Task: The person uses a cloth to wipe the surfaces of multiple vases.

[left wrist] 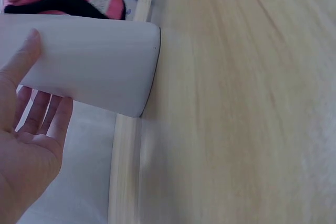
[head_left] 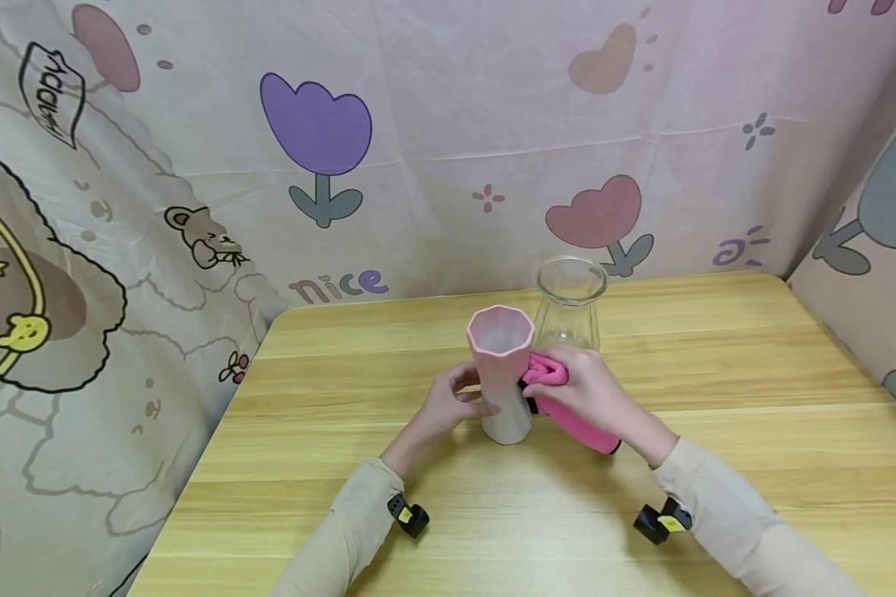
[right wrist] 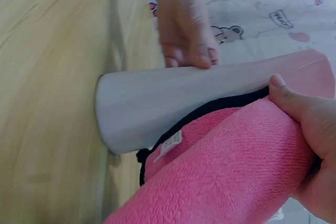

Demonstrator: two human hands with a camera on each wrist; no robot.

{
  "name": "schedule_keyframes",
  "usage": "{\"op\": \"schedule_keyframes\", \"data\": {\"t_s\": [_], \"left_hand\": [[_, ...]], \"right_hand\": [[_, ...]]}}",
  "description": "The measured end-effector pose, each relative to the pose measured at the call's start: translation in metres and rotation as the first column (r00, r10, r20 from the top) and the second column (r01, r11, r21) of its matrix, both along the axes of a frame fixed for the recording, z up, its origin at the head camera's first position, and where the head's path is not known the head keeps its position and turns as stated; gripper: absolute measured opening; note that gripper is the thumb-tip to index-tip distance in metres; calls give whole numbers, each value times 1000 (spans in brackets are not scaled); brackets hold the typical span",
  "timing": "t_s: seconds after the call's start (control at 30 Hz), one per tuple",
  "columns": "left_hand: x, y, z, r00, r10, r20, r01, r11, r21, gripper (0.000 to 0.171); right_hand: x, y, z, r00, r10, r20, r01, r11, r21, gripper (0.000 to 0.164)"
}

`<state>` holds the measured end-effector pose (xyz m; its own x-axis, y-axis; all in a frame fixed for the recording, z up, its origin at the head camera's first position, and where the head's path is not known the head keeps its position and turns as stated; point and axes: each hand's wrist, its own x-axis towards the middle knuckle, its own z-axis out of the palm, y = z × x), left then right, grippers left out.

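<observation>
A tall vase (head_left: 504, 388), pink at its faceted rim and fading to white below, stands upright on the table. My left hand (head_left: 448, 403) holds its left side, the thumb in front and the fingers round the back, as the left wrist view also shows. On the other side my right hand (head_left: 588, 383) grips a bunched pink towel (right wrist: 231, 156) with a black edge and a small white tag (right wrist: 170, 142). That towel lies along the vase's right side, and the right thumb (right wrist: 283, 94) overlaps the vase near its pink end.
A clear glass vase (head_left: 572, 292) with a flared rim stands just behind the right hand, its lower part hidden. The wooden table (head_left: 328, 448) ends at a printed cloth backdrop (head_left: 448, 108). Another printed cloth hangs along the left side.
</observation>
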<state>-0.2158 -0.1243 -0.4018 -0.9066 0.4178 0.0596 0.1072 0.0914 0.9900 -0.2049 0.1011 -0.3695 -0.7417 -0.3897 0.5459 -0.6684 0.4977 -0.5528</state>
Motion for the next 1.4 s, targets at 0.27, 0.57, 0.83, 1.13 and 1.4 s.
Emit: {"op": "schedule_keyframes", "data": {"t_s": [0.27, 0.57, 0.83, 1.13, 1.4], "left_hand": [[-8, -2, -16, 1000, 4, -15, -4, 1000, 11, 57], [-5, -2, -19, 989, 16, -148, -39, 987, -154, 62], [11, 19, -11, 899, 221, -379, -362, 861, -358, 88], [18, 36, -17, 844, 350, -405, -492, 807, -327, 75], [18, 33, -16, 894, 333, -299, -416, 865, -279, 68]], "right_hand": [[4, 0, 13, 997, -63, -48, 58, 993, -106, 49], [5, 10, 10, 992, -119, 30, 122, 979, -164, 53], [5, 15, 4, 994, -103, -30, 95, 974, -204, 54], [7, 17, 0, 992, -117, -42, 106, 974, -200, 55], [8, 20, -1, 992, -121, -37, 112, 977, -184, 56]]}}
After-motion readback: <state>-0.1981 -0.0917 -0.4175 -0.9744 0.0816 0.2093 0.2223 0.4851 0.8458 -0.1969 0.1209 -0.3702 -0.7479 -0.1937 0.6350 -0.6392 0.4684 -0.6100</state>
